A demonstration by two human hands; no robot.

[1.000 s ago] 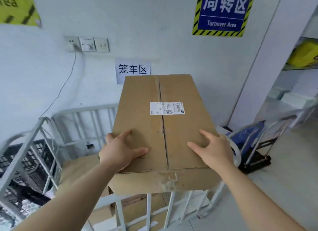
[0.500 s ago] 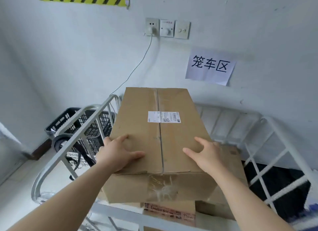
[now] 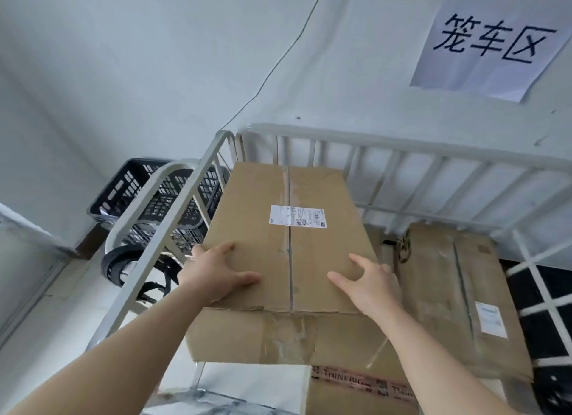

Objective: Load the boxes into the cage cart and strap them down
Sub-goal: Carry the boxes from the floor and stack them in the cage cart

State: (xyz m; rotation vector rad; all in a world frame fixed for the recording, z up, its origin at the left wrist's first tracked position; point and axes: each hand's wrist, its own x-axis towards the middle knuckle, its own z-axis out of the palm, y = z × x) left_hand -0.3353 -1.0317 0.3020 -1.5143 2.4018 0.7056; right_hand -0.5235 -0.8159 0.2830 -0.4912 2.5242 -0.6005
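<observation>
Carried box (image 3: 288, 244): brown corrugated cardboard, long and rectangular; a clear-taped seam runs down the middle of its top, the near face is scuffed and wrinkled with old tape, and the near top flap edge is ragged
Shipping label (image 3: 297, 216): small white rectangle with a barcode, stuck across the seam
Where it is: inside the cage cart (image 3: 402, 148), in its left part, long side just beside the left rail and far end near the back rail; whether it already rests on the load below cannot be told
Left hand (image 3: 213, 275): grips the near left corner, thumb laid flat across the top, forefinger along the top edge, the other fingers hidden over the side
Right hand (image 3: 371, 287): grips the near right corner, thumb and forefinger spread on top, the rest wrapped over the right edge
Cage cart: pale grey painted metal tube, rounded corner at the left, upright bars along the back, crossed bars at the right
Second box (image 3: 448, 290): creased cardboard with its own white label, lying flat in the cart just beside the carried one, lower down
Taped box (image 3: 356, 386): cardboard under the near end, banded with brown printed tape
Black crate (image 3: 161, 195): perforated plastic, outside the cart behind the left rail, on the floor by the wall (image 3: 154, 74)
Black coil (image 3: 120, 263): ring-shaped, on the floor below the crate; what it is cannot be told
Paper sign (image 3: 489, 40): white sheet with three dark characters, stuck on the wall above the cart
Cable (image 3: 278, 61): thin, dark, slanting down the wall to the cart's corner
</observation>
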